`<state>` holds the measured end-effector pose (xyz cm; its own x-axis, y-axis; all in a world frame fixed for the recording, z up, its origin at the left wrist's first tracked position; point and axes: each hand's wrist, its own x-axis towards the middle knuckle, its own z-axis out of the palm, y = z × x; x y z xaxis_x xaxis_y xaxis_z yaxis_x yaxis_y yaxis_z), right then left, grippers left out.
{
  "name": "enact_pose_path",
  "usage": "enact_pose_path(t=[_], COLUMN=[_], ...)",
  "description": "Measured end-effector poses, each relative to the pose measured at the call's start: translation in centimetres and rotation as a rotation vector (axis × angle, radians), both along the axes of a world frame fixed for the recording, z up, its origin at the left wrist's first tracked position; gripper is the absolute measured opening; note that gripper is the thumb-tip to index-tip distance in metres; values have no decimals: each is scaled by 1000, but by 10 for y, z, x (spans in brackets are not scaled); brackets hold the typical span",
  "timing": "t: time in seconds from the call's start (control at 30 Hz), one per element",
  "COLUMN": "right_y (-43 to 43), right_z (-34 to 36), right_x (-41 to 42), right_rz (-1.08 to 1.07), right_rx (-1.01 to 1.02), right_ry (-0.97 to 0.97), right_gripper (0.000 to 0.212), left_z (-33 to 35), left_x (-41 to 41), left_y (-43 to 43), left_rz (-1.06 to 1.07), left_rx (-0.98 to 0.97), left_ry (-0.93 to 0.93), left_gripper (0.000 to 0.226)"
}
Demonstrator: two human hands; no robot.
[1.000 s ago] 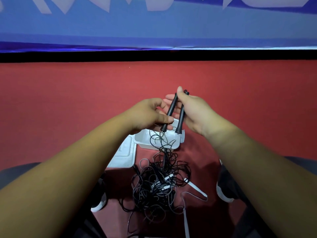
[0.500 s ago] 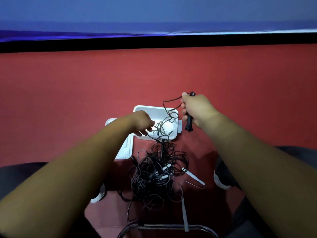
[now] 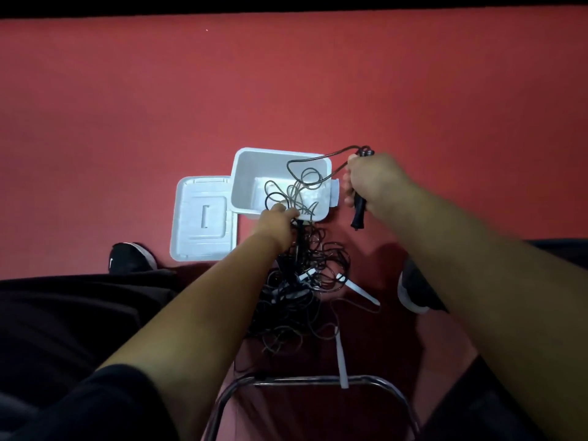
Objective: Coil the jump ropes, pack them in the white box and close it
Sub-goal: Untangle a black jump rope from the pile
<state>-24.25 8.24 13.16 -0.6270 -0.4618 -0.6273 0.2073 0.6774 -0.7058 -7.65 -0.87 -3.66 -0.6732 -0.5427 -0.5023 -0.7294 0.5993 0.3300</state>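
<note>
The open white rectangular plastic box [image 3: 243, 173] stood on the red carpeted floor [image 3: 127, 106], well short of the floor's far edge, with nothing lying in it that could be made out. Its flat white lid [image 3: 203, 218] lay underside up just beside it on the left, the lid's far right corner tucked under the box.

The right hand [image 3: 374, 179] was raised just right of the box, fingers wrapped tightly round a black plastic jump-rope handle [image 3: 359, 213] held nearly upright, its lower end sticking out below the fist. Whether a second handle sat in that fist could not be told. From the top of the handle a thin black cord [image 3: 313, 159] looped leftward over the open box and down.

The left hand [image 3: 276, 221] was at the box's near rim, fingers closed on strands at the top of the tangle of black jump ropes [image 3: 299, 281] – which strands exactly was hidden by the hand. The tangle lay heaped on the floor nearer than the box, between a black left shoe [image 3: 130, 257] and a dark right shoe [image 3: 413, 289]. A slim white handle [image 3: 361, 293] poked out of its right side. At the near edge of the floor – under both forearms – curved a chrome tubular chair frame [image 3: 318, 381].
</note>
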Motion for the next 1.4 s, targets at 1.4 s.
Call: enact_pose_path(t=[1.4], right_y=[-7], right_z=[-5], right_x=[-2], right_rz=[-174], right_rx=[3], right_ry=[-130], right_gripper=[14], left_z=[-11], left_x=[-24], left_y=[54], left_rz=[-34], left_rx=[-122], left_ry=[119], left_gripper=[32])
